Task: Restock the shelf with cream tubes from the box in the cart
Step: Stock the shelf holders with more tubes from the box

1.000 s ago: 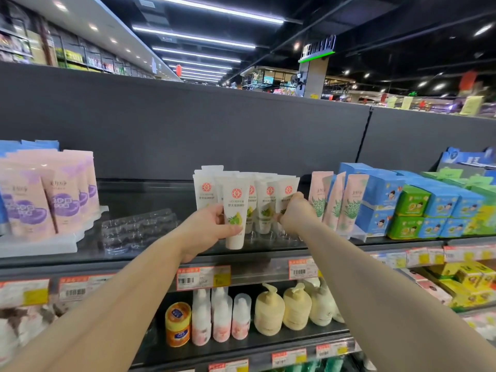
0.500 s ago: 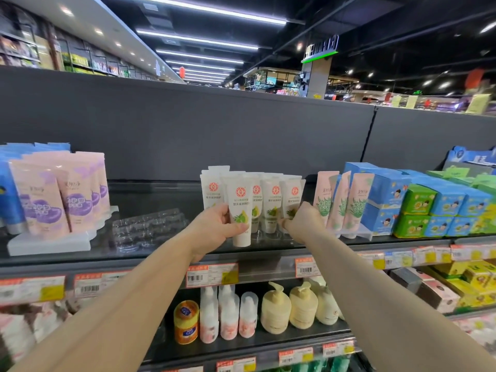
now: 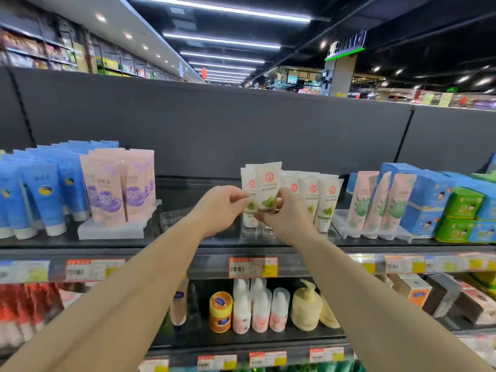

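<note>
Both hands have drawn together since the earlier frame, when they stood apart on separate tubes, and they now meet on one white cream tube [image 3: 268, 187] at the middle of the frame. From the head camera, the only view, the left hand [image 3: 220, 208] pinches the tube's left edge while the right hand [image 3: 285, 214] curls its fingers [image 3: 279, 196] round the lower right part, so both are grasping the same tube. It is held upright with the red seal facing out, raised a little above the row of white tubes [image 3: 312, 196] standing on the shelf [image 3: 214, 264], probably so it can be squared up and set label-forward at the left end of that row. Pink tubes [image 3: 118, 189] and blue tubes [image 3: 45, 194] stand at the left of the frame, blue boxes [image 3: 429, 191] at the right. Neither the cart nor the box shows.
</note>
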Demonstrator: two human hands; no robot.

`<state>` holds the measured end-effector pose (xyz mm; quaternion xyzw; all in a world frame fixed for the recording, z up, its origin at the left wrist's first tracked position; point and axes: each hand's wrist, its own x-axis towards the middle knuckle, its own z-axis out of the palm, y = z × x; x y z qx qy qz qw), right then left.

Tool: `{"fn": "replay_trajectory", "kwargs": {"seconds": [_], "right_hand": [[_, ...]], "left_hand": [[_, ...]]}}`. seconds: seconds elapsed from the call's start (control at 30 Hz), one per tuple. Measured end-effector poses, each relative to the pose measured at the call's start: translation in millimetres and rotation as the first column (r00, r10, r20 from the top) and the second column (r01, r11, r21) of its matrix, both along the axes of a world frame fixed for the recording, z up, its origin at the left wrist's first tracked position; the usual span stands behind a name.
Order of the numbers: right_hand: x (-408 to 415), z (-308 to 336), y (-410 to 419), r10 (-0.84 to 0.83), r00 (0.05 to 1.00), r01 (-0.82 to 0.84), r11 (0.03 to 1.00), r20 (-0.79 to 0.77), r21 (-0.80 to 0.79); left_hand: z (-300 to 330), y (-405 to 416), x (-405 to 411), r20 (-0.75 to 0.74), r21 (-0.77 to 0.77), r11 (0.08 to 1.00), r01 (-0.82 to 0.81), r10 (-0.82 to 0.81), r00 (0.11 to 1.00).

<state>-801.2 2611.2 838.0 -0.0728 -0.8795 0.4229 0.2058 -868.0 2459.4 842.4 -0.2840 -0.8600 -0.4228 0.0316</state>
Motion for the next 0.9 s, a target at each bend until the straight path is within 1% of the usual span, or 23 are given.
{"fn": "replay_trajectory", "kwargs": {"seconds": [0.03,0.1,0.17,0.2,0.27,0.37,0.5,0.63,0.83,0.9], "right_hand": [[-4,-3,-2,-0.017,1.0,0.017,1.0,-0.002,-0.003],[-11,-12,-6,-0.053,0.999,0.053,0.999,-0.003,0.01],[-15,-21,-12,-0.075,0.997,0.075,0.997,-0.003,0.016],[-15,-25,-15,-0.077,0.997,0.078,0.997,-0.007,0.013],[-16,-31,-20,-0.095,0.995,0.095,0.995,-0.03,0.008],[-19,-35,-23,-0.136,0.989,0.137,0.99,-0.05,0.018],[-22,-37,-21,-0.186,0.982,0.186,0.977,-0.006,0.104],[-24,-40,-19,-0.254,0.967,0.25,0.962,0.022,0.112],[-25,-42,-22,-0.278,0.961,0.277,0.956,-0.011,0.097],[-25,-42,-23,-0.284,0.959,0.284,0.95,-0.016,0.133]], "left_hand": [[-3,-7,-2,-0.097,-0.149,0.988,-0.027,0.013,0.995],[-13,-15,-6,-0.195,-0.406,0.913,-0.05,-0.033,0.98],[-26,-17,-11,-0.259,-0.58,0.81,-0.087,-0.082,0.963],[-31,-16,-13,-0.288,-0.614,0.781,-0.113,-0.089,0.953],[-39,-15,-17,-0.314,-0.609,0.78,-0.144,-0.07,0.947],[-43,-14,-18,-0.321,-0.587,0.797,-0.143,-0.067,0.945],[-45,-10,-18,-0.337,-0.515,0.844,-0.149,-0.039,0.941],[-44,-6,-20,-0.361,-0.433,0.889,-0.152,-0.017,0.932],[-41,-3,-24,-0.321,-0.39,0.915,-0.103,-0.03,0.947],[-42,-4,-23,-0.304,-0.392,0.916,-0.086,-0.041,0.952]]}}
